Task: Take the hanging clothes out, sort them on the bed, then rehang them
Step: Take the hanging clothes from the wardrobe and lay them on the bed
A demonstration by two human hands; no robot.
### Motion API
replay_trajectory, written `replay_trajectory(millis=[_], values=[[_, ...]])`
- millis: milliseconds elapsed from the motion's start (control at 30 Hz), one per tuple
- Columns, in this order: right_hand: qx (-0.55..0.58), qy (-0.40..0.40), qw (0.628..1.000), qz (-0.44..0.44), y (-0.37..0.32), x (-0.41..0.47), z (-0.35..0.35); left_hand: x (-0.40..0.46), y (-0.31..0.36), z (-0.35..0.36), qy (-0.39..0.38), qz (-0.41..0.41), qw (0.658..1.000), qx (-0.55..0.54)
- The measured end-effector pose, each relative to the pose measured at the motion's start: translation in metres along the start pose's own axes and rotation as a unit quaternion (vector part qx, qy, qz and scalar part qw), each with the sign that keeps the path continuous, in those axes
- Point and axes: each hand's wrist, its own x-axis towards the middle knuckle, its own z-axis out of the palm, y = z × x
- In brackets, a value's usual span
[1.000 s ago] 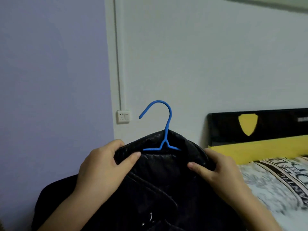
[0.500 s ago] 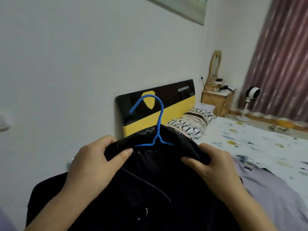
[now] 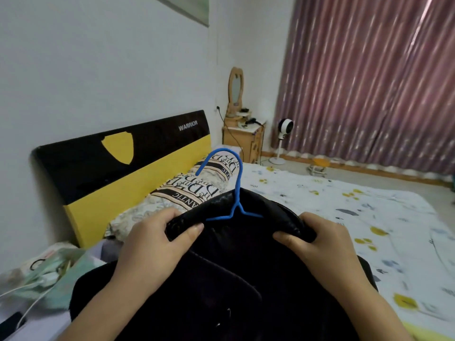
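A black jacket (image 3: 229, 274) hangs on a blue hanger (image 3: 235, 190), whose hook sticks up above the collar. My left hand (image 3: 152, 244) grips the jacket's left shoulder, thumb over the shiny fabric. My right hand (image 3: 320, 239) grips the right shoulder the same way. The jacket is held up in front of me over the near side of the bed (image 3: 344, 207), which has a white sheet with yellow and blue prints. The jacket's lower part runs out of the frame.
A black and yellow headboard (image 3: 118, 166) stands against the wall, with a lettered pillow (image 3: 194, 188) beside it. Pale green fabric and a white cable (image 3: 44, 284) lie at the left. A wooden nightstand (image 3: 242, 141), a small fan (image 3: 283, 141) and pink curtains (image 3: 369, 82) are beyond the bed.
The view has swung right from the wall and socket to the bed. Both hands keep the same grip on the jacket's shoulders.
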Motion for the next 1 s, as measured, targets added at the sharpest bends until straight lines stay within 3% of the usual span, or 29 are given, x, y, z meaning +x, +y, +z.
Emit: replay_trajectory(millis=[367,700,767,867,1000], values=[[-0.038,0.04,0.997,0.06,0.103,0.087,-0.013,0.099,0.017,0.133,-0.063,0.013,0.998,-0.029],[-0.07,0.028,0.991,0.114,0.152,0.209,0.059,0.253,-0.032,0.211,-0.108,0.037,0.993,-0.03],[-0.079,0.016,0.988,0.13,0.16,0.232,0.076,0.283,-0.046,0.225,-0.129,0.036,0.99,-0.03],[-0.084,0.064,0.984,0.147,0.17,0.265,0.103,0.327,-0.064,0.242,-0.16,0.055,0.985,-0.024],[-0.079,0.109,0.979,0.15,0.177,0.302,0.135,0.372,-0.098,0.247,-0.26,0.083,0.961,-0.053]])
